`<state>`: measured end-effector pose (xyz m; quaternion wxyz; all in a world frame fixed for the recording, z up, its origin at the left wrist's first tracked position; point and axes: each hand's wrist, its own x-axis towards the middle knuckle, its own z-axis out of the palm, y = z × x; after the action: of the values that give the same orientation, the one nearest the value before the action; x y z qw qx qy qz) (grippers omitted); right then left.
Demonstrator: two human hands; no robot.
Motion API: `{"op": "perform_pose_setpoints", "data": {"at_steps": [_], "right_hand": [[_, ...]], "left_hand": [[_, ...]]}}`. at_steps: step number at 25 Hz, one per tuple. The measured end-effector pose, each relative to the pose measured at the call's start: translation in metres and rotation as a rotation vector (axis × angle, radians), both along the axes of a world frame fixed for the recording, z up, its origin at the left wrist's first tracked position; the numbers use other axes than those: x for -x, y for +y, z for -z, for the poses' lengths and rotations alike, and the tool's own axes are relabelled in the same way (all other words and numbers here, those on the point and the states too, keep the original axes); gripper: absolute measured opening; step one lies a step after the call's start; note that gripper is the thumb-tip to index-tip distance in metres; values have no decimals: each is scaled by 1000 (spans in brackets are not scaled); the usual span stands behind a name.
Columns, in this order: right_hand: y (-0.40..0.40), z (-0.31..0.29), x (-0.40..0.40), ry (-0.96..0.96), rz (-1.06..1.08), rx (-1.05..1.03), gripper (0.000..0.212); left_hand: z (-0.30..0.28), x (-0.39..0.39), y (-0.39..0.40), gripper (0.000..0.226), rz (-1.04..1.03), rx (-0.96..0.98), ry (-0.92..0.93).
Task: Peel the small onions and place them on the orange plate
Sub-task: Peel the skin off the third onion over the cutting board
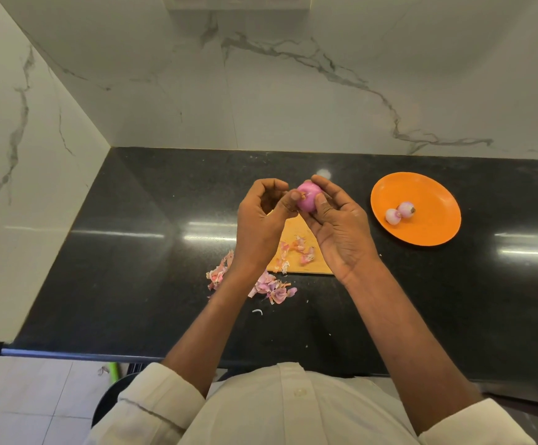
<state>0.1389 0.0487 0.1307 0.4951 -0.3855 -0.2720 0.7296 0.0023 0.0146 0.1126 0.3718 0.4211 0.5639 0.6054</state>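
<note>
1. A person is standing at a glossy black stone bench (132, 252), seen from above; pale ceiling lights are reflecting off its speckled surface.
2. Both hands are meeting over the middle of the bench around one small onion (308, 199), round, smooth and shiny pink-purple.
3. The right hand (338, 226) is cupping the onion, thumb and curled fingers forming a close grip on its right side.
4. The left hand (261, 216) is curling in from the left, its thumb tip pressing on the onion near a thin orange shred of skin; its grip seems to be pinching that shred, though the detail is too small to be sure.
5. The far side of the onion is hidden behind the fingers.
6. To the right, well apart from the hands, a round flat orange plate (434, 191) is lying on the bench, holding two peeled onions (401, 212) that are touching each other, pale pink with darker root ends.
7. Under the hands a tan wooden cutting board (296, 229) is lying, mostly covered by the wrists, with only a wedge and its near edge showing.
8. Papery pink onion skins (269, 285) are lying crumpled on the board and spilling onto the bench in front of it.
9. White marble-look walls (293, 91) with grey veins are rising behind and to the left.
10. Rolled cream shirt sleeves (161, 399) are filling the bottom edge, cut off by the frame.
</note>
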Motion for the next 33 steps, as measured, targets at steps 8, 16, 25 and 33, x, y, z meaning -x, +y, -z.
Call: {"op": "perform_pose_setpoints", "data": {"at_steps": [8, 16, 25, 33], "right_hand": [[1, -3, 5, -261, 44, -146, 28], [5, -4, 5, -303, 51, -192, 29], [7, 0, 4, -166, -6, -112, 30], [7, -1, 5, -156, -28, -101, 28]], "left_hand": [[-2, 3, 6, 16, -65, 65, 155], [-6, 5, 11, 17, -35, 66, 130], [-6, 8, 16, 12, 36, 227, -266], [-10, 6, 13, 9, 55, 249, -489]]}}
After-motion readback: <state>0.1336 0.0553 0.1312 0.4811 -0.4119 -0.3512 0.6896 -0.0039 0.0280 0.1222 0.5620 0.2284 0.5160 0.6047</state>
